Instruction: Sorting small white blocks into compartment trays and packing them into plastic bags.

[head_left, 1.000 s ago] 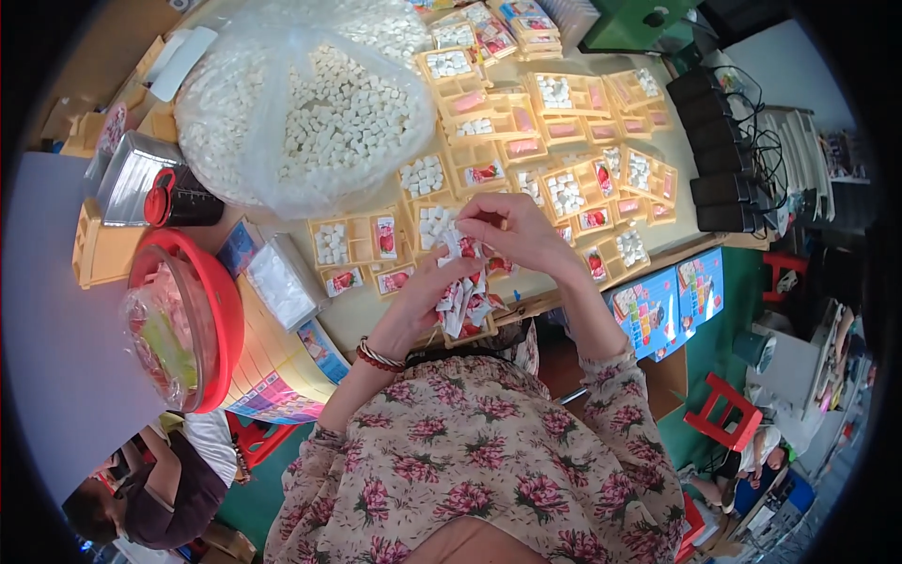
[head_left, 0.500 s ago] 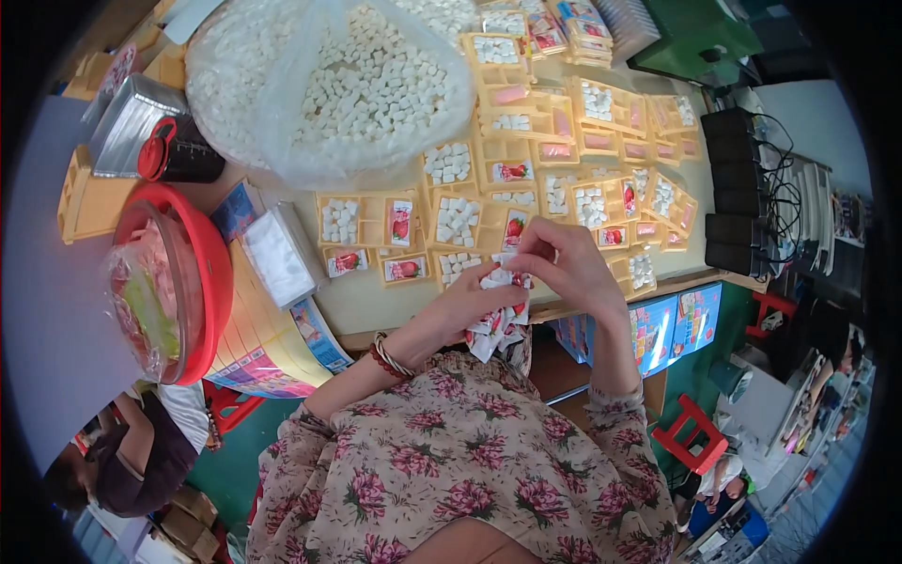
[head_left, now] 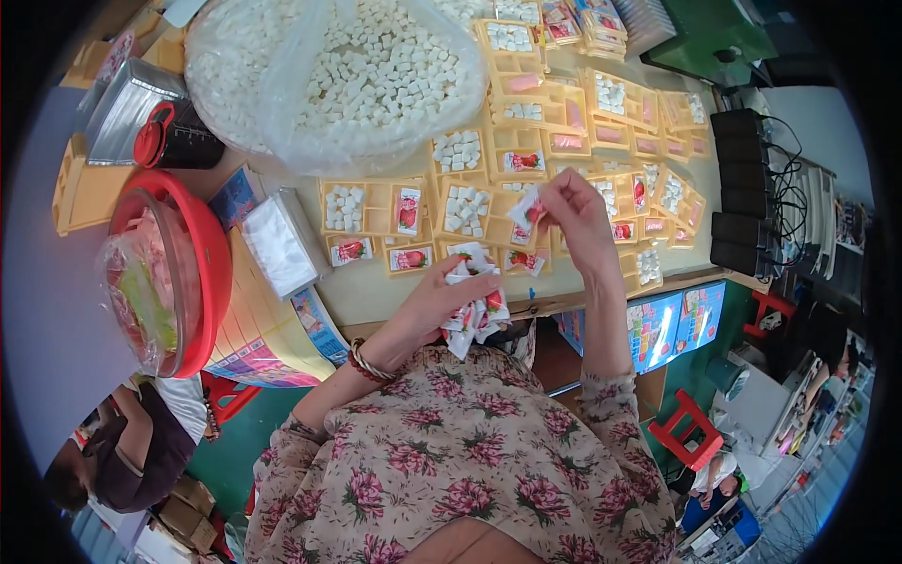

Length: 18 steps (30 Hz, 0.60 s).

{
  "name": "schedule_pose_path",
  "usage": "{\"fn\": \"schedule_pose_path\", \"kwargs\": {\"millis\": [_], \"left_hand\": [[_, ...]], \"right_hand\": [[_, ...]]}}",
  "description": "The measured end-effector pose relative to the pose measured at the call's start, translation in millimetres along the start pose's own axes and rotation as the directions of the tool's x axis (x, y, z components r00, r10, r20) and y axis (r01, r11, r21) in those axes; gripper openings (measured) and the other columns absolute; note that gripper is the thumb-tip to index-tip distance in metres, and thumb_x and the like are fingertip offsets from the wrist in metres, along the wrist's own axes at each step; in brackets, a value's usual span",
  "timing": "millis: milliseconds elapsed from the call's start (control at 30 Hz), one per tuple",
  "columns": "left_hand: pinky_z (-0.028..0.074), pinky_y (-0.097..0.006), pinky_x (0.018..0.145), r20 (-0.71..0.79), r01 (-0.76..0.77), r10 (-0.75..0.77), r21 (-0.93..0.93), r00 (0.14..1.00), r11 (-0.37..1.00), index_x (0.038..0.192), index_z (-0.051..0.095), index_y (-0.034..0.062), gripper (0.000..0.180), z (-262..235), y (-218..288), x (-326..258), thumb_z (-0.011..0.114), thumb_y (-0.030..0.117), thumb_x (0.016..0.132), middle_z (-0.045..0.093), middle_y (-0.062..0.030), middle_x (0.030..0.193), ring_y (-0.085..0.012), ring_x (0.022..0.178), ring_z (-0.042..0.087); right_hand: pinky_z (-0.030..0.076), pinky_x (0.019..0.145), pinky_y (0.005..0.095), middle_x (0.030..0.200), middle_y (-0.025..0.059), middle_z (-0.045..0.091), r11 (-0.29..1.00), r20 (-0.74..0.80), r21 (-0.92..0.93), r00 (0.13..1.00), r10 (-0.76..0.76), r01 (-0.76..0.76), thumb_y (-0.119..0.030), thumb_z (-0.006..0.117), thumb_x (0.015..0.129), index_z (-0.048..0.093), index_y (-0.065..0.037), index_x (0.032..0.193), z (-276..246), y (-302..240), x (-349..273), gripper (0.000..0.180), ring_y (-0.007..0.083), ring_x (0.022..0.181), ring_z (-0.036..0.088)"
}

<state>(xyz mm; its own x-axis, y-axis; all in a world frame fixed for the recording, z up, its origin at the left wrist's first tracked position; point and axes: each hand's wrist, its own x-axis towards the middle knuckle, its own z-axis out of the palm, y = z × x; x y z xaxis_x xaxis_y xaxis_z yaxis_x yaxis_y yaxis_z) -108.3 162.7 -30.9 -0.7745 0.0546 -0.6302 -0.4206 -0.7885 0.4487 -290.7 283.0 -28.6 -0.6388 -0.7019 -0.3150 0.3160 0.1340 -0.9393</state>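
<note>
My left hand (head_left: 442, 299) is closed round a bunch of small white sachets (head_left: 477, 305) printed with red strawberries, close to the table's front edge. Between the thumb and fingers of my right hand (head_left: 575, 214) is a single strawberry sachet (head_left: 527, 209), raised above the trays. Beneath and beyond it lie yellow plastic trays (head_left: 378, 222) with compartments. Several hold white marshmallow-like cubes (head_left: 465, 210), some hold pink pieces (head_left: 575, 115), and some have a strawberry sachet (head_left: 407, 211) in one compartment.
A large clear bag of white cubes (head_left: 395, 85) fills the back left. To the left stand a red basin (head_left: 216, 254), a dark lidded cup (head_left: 188, 141) and a stack of clear film bags (head_left: 282, 246). Black boxes (head_left: 738, 188) with cables line the right edge. Other people sit farther off.
My right hand has drawn one sachet from the bunch and lifted it up and away over the trays. My left hand, still holding the bunch, has shifted slightly left.
</note>
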Motion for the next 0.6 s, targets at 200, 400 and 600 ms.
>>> {"fn": "schedule_pose_path", "kwargs": {"millis": [200,400,600], "left_hand": [[0.050,-0.023,0.048,-0.196,-0.044,0.036,-0.035,0.980,0.998,0.092,0.057,0.0035,0.017,-15.3,10.6,-12.5,0.065,0.015,0.082,0.062,-0.0032,0.072,-0.0104,0.056,0.060],[0.051,-0.023,0.049,-0.216,-0.030,0.022,-0.030,0.976,0.999,0.094,0.057,0.0039,0.017,-33.7,2.7,-15.5,0.064,0.013,0.082,0.063,-0.0035,0.074,-0.0106,0.059,0.062],[0.051,-0.024,0.048,-0.215,0.026,-0.029,-0.017,0.976,1.000,0.097,0.056,0.0039,0.021,-35.1,-1.9,-14.3,0.066,0.014,0.082,0.064,-0.0040,0.076,-0.0105,0.059,0.062]], "right_hand": [[0.041,0.059,0.0235,0.073,0.0034,0.057,0.906,0.108,-0.403,0.990,-0.090,0.126,-0.018,0.053,0.092,0.050,-0.002,0.082,7.1,9.3,32.2,0.019,0.0093,0.065,0.049],[0.035,0.058,0.0277,0.067,0.0054,0.043,0.708,0.155,-0.675,0.978,-0.140,0.208,-0.021,0.052,0.091,0.044,-0.002,0.083,19.8,17.1,41.9,0.022,0.0140,0.062,0.039],[0.035,0.059,0.0268,0.069,0.0031,0.042,0.789,0.157,-0.585,0.981,-0.115,0.186,-0.019,0.052,0.092,0.043,-0.002,0.083,18.7,29.2,33.9,0.021,0.0122,0.064,0.039]]}}
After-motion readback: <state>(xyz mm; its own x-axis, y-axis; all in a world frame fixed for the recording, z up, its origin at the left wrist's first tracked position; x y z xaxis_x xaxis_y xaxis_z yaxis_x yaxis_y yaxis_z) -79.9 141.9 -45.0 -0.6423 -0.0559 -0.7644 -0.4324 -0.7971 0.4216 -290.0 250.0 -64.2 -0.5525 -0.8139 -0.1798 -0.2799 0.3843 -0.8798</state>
